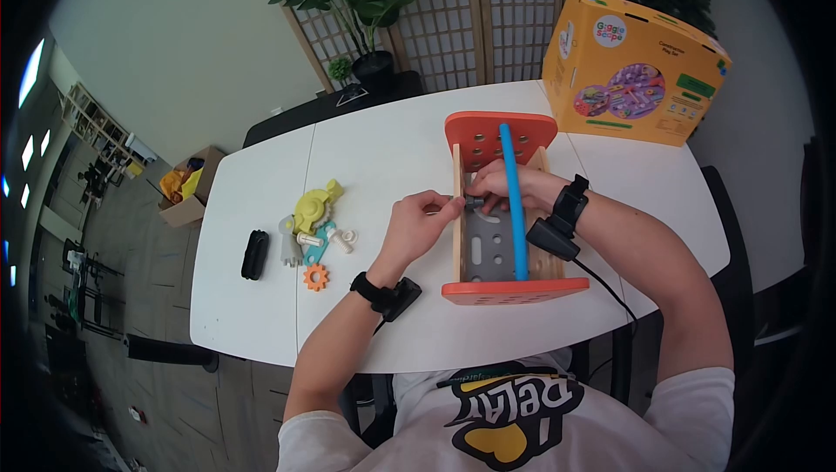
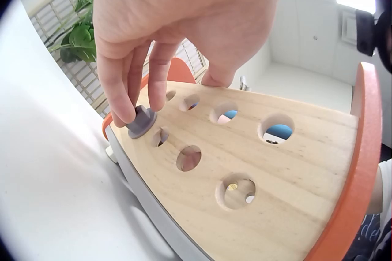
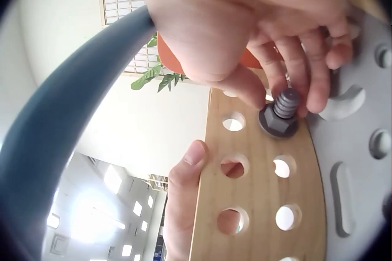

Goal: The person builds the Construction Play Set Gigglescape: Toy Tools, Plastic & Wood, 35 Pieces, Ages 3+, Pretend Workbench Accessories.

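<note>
The grey bolt [image 3: 286, 103] stands through the wooden side panel [image 2: 294, 169] of the toy box [image 1: 515, 292], which sits nearer the table's [image 1: 392, 145] right edge than its left; fingers of the left hand [image 1: 424, 224] pinch the bolt head [image 2: 142, 121] outside; inside, right hand's [image 1: 533, 186] thumb and fingers curl around the nut [image 3: 278, 125]; how firmly, I cannot tell; it seems light, stiff plastic, rather smooth, not fragile; best taken by head and by nut's flat sides.

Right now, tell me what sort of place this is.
Probably an office or studio, though the pictures don't settle it: square ceiling lights, a shelf off to the side, and a lattice screen beyond the white table.
</note>
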A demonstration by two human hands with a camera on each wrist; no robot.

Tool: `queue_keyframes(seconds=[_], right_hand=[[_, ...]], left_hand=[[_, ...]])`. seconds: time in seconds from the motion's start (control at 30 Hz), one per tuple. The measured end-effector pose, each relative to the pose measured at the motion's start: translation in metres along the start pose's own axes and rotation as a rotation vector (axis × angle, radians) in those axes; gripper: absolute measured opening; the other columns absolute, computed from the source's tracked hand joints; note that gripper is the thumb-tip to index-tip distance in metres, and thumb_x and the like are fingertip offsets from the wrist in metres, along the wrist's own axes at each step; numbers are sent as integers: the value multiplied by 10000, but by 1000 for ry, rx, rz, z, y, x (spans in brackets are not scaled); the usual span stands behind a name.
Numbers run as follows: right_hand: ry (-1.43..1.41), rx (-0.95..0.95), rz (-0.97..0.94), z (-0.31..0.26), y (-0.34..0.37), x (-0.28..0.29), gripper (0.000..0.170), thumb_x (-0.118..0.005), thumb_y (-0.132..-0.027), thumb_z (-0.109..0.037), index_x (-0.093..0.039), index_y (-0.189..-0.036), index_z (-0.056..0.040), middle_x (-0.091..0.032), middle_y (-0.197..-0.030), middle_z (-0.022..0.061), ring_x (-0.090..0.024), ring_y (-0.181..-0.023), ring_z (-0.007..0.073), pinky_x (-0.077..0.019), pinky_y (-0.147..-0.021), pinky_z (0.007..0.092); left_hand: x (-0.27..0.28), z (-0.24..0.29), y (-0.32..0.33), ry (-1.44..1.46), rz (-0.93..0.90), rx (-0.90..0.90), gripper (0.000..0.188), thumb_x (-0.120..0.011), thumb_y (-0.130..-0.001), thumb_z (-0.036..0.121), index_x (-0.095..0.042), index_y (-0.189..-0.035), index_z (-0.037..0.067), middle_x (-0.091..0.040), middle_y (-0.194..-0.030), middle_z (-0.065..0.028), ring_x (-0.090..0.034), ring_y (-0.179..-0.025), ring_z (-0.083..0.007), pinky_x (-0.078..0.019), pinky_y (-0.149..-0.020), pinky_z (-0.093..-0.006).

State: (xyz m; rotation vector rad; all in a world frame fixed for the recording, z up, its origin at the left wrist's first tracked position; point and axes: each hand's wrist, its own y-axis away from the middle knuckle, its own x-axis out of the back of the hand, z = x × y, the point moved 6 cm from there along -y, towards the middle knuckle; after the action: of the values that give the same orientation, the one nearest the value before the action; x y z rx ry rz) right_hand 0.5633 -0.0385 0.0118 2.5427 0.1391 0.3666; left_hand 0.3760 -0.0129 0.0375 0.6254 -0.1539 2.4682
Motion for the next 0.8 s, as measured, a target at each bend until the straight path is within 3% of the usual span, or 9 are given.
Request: queue_keyframes(seconds=[0.33,0.43,0.53,0.63,0.73,0.8], right_hand=[[71,-131,-178,5,5,-9,389,-445,-1060,-335,-684,-1086,-29,-760,-1046,104,-694,-821,144,-460,-700,309],[1,-140,-26,3,6,-3,378,-458,-1041,-341,-683,-1070,-39,-755,-1025,99,-692,-805,147,-459,-684,311],[-50,-140,41,2,5,0,344,-521,-1002,-337,-683,-1054,-38,-748,-1012,92,-690,-788,148,-457,-657,310],[-16,-66,6,0,4,0,326,-577,-963,-320,-687,-1062,-29,-744,-994,83,-692,-776,148,-454,-639,305],[5,-31,-46,4,0,1,320,-620,-955,-302,-696,-1084,-19,-750,-967,83,-695,-774,147,-452,-640,297],[5,-51,-65,6,-2,1,336,-601,-979,-315,-701,-1096,-15,-757,-955,83,-696,-784,146,-453,-647,297]], left_hand=[[0,-1,0,-16,-15,17,431,-722,-951,388,-777,-1031,-32,-752,-875,-110,-675,-851,-154,-530,-801,-301],[-1,0,0,-15,-13,8,433,-721,-952,391,-776,-1029,-32,-752,-873,-111,-675,-850,-157,-530,-805,-304],[0,-1,-1,-22,-1,2,455,-742,-934,408,-769,-994,-42,-772,-884,-160,-739,-849,-219,-566,-798,-322],[0,1,0,-28,-1,4,451,-743,-935,406,-770,-992,-40,-771,-882,-157,-738,-848,-217,-566,-793,-320],[0,3,1,-22,-16,27,433,-724,-950,390,-776,-1036,-32,-751,-870,-108,-670,-843,-156,-527,-800,-305],[0,2,1,-22,-15,25,427,-724,-951,384,-776,-1035,-32,-752,-872,-107,-669,-842,-155,-526,-799,-303]])
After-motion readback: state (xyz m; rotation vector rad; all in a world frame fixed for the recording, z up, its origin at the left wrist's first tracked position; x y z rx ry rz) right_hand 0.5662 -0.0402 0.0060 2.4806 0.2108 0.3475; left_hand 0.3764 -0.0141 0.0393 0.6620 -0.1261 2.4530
